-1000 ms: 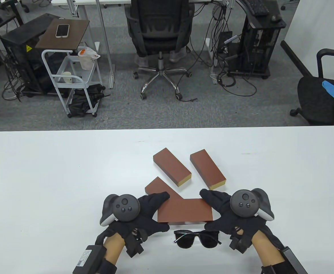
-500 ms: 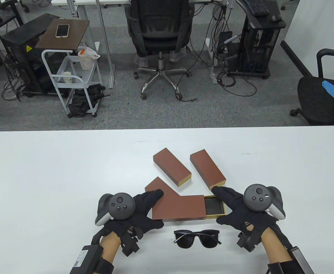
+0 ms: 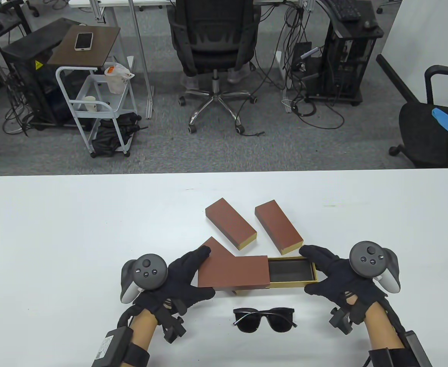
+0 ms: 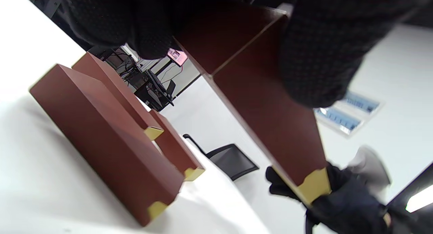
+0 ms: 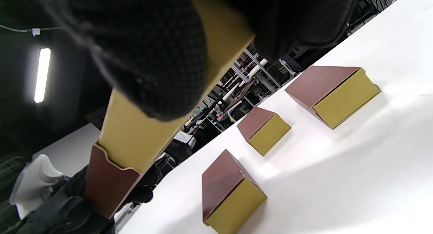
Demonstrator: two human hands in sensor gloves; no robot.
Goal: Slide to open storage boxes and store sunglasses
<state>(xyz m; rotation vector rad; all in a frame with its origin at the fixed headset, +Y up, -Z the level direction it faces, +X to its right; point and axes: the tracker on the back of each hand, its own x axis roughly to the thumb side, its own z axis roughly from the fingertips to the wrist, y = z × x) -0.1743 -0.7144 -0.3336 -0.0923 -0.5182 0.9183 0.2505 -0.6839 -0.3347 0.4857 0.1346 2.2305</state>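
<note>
Table view: the left hand (image 3: 178, 277) has its grip on the brown sleeve (image 3: 233, 271), the right hand (image 3: 336, 273) grips the gold tray (image 3: 292, 269) partly drawn out; sunglasses (image 3: 264, 319) lie just nearer on the tabletop (image 3: 74, 229). Left wrist view: gloved fingers (image 4: 324, 48) clasp the sleeve. Right wrist view: fingers (image 5: 152, 51) clasp the tray.

brown box (image 3: 233, 271) half open, sunglasses (image 3: 264, 319) folded
</note>
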